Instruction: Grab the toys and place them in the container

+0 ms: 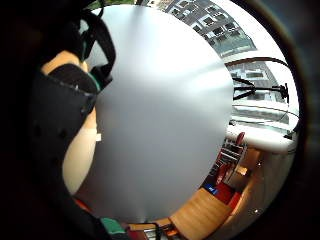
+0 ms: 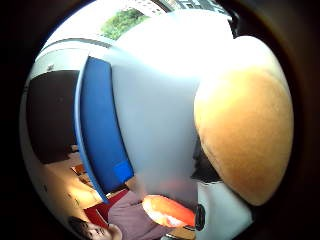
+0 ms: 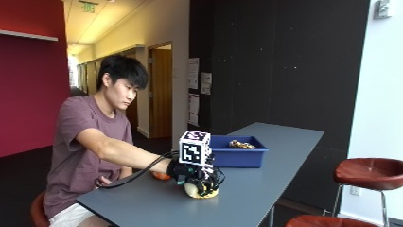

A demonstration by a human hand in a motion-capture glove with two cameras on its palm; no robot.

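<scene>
The gloved right hand (image 3: 197, 178) sits low on the grey tabletop (image 3: 264, 156), fingers curled down over a tan, rounded toy (image 3: 203, 193) that rests on the surface beneath the palm; the hand grips it while it still touches the tabletop. In the thumb side palm view the same tan toy (image 2: 245, 125) bulges close against the palm, with a dark patch and a white part at its lower edge. Just behind the hand, on the person's side, lies a small orange toy (image 3: 161, 176), also seen as an orange shape (image 2: 167, 210) on the tabletop in the thumb side palm view. Beyond the hand, farther along the tabletop and apart from it, stands the blue container (image 3: 238, 152), a shallow rectangular bin whose blue wall (image 2: 100, 135) shows in the thumb side palm view. Inside it, toward its far end, lies a brownish toy (image 3: 241, 144); its exact form cannot be made out. The little finger side palm view shows mainly bare grey tabletop (image 1: 165, 115) stretching away from the hand.
</scene>
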